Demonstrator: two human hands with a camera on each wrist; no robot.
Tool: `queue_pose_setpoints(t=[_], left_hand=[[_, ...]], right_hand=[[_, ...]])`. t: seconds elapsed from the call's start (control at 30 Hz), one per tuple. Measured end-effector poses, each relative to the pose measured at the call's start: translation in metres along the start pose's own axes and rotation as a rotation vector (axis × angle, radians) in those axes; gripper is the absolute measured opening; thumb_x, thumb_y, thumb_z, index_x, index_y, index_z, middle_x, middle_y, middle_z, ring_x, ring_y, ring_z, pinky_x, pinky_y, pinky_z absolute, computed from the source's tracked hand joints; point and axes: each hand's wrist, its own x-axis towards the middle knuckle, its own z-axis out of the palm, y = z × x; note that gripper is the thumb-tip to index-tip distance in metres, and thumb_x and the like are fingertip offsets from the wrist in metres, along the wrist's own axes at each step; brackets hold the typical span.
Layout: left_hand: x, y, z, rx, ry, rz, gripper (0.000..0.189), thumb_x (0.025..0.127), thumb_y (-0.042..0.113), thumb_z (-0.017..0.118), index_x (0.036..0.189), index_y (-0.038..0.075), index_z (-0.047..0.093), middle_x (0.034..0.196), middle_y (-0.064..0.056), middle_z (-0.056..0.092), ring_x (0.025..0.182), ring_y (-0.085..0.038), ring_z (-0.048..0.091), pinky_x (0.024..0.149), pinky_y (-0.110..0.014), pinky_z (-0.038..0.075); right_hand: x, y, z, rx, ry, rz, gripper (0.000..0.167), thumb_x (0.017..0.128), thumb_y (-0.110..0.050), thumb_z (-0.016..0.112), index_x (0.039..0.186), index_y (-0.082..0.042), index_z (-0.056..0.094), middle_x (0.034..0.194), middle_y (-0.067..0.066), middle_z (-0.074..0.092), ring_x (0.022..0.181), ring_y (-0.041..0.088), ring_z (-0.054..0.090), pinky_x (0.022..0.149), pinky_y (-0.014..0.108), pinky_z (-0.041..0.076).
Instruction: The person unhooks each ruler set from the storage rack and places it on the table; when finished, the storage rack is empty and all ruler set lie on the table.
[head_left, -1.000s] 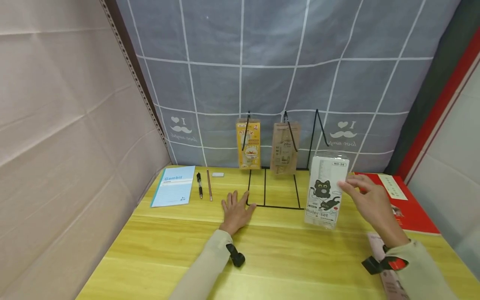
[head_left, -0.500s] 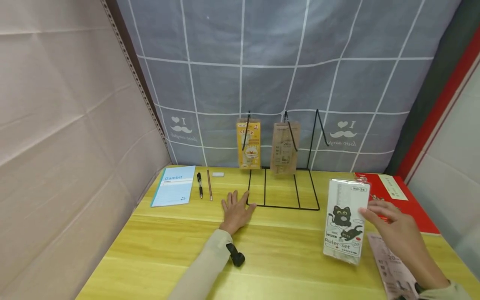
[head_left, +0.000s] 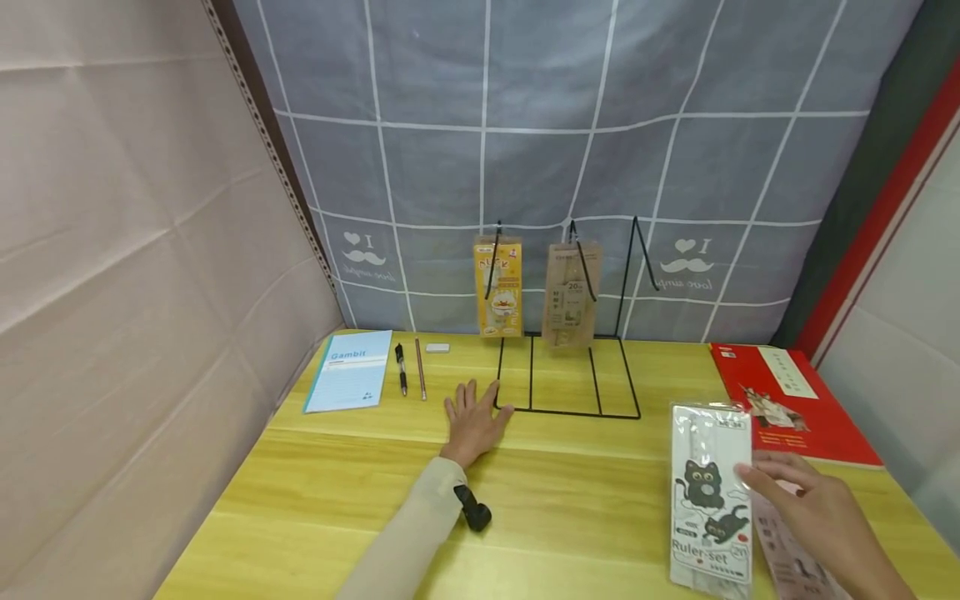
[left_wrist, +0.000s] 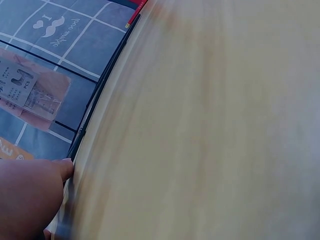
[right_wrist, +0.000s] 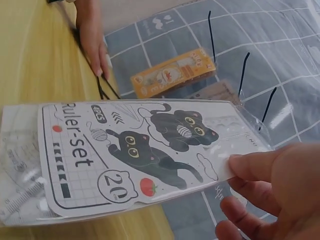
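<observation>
My right hand (head_left: 817, 512) pinches the right edge of a ruler set (head_left: 711, 500) in a clear packet, its white card printed with black cats. In the right wrist view the thumb lies on the front of the ruler set (right_wrist: 145, 155), fingers behind. My left hand (head_left: 474, 423) lies flat with spread fingers on the table, fingertips at the front left corner of a black wire rack (head_left: 562, 412). A yellow packet (head_left: 498, 287) hangs on the rack's left hook and a brown packet (head_left: 570, 296) on the middle one. Nothing hangs on the right hook (head_left: 643, 250).
A pink packet (head_left: 797, 554) lies under my right hand. Behind it is a red book (head_left: 795, 404). On the left lie a light blue notebook (head_left: 348, 372), a black pen (head_left: 401, 369), a pencil (head_left: 420, 369) and a white eraser (head_left: 438, 348). A grey cloth (head_left: 540, 167) stands behind.
My right hand has carried the ruler set from in front of the rack's right hook toward me and to the right. My left hand has stayed at the rack's corner.
</observation>
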Motion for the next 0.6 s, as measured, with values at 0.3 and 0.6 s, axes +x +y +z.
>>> queue_pose_setpoints(t=[0.3, 0.6], left_hand=[[-0.002, 0.0, 0.0, -0.012, 0.019, 0.017, 0.06, 0.109, 0.045, 0.047, 0.162, 0.017, 0.038, 0.168, -0.029, 0.02, 0.158, -0.052, 0.007, 0.122, -0.075, -0.001], [0.0, -0.001, 0.001, -0.005, 0.02, 0.014, 0.061, 0.109, 0.048, 0.046, 0.162, 0.018, 0.038, 0.169, -0.028, 0.019, 0.159, -0.051, 0.006, 0.122, -0.075, -0.001]], right_hand=[[0.019, 0.022, 0.007, -0.038, -0.093, -0.015, 0.083, 0.095, -0.065, 0.062, 0.143, 0.002, 0.057, 0.154, 0.033, 0.041, 0.125, 0.053, 0.04, 0.074, 0.054, 0.059], [0.032, 0.041, 0.021, -0.071, -0.096, -0.034, 0.094, 0.09, -0.073, 0.063, 0.141, 0.005, 0.053, 0.143, 0.034, 0.054, 0.12, 0.051, 0.05, 0.093, 0.071, 0.038]])
